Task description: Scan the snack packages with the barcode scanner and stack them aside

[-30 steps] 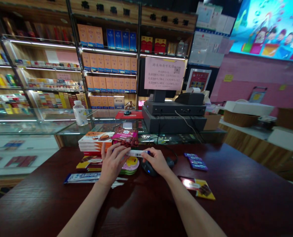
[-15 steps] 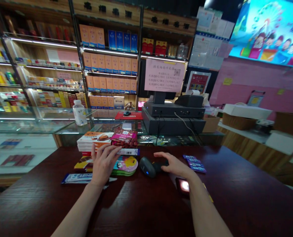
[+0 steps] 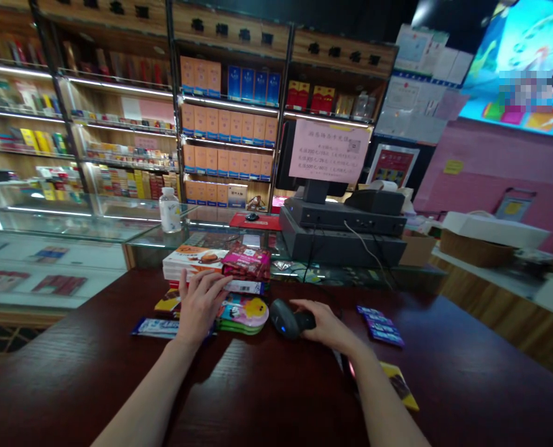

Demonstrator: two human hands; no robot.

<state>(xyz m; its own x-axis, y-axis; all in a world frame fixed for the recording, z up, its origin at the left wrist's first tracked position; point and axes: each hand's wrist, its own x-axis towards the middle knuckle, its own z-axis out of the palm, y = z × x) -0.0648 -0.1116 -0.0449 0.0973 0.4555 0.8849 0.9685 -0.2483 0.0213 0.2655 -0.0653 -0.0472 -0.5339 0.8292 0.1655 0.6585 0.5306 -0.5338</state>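
Observation:
My right hand (image 3: 325,324) is curled round the handle of a black barcode scanner (image 3: 286,320), which lies on the table with a small blue light lit. My left hand (image 3: 201,304) reaches over the packaged snacks, holding nothing, fingers apart. Its fingertips are near a narrow blue-and-white pack (image 3: 245,287); I cannot tell if they touch. Just right of that hand are bright packs with a yellow cartoon figure (image 3: 253,308). Beneath its wrist lies a long blue-and-white wrapper (image 3: 154,328), partly hidden. White-and-orange boxes (image 3: 190,259) and a pink-and-brown bag (image 3: 247,261) stand behind.
Right of the scanner lies a purple strip of packs (image 3: 379,325). A yellow pack (image 3: 400,386) shows beside my right forearm. Beyond the brown table (image 3: 258,397) stand a glass counter, a white bottle (image 3: 169,211) and a dark cash register (image 3: 344,233).
My right hand has lowered and closed on the scanner's handle. My left hand stays over the snacks. The view has turned slightly left, so everything appears shifted right.

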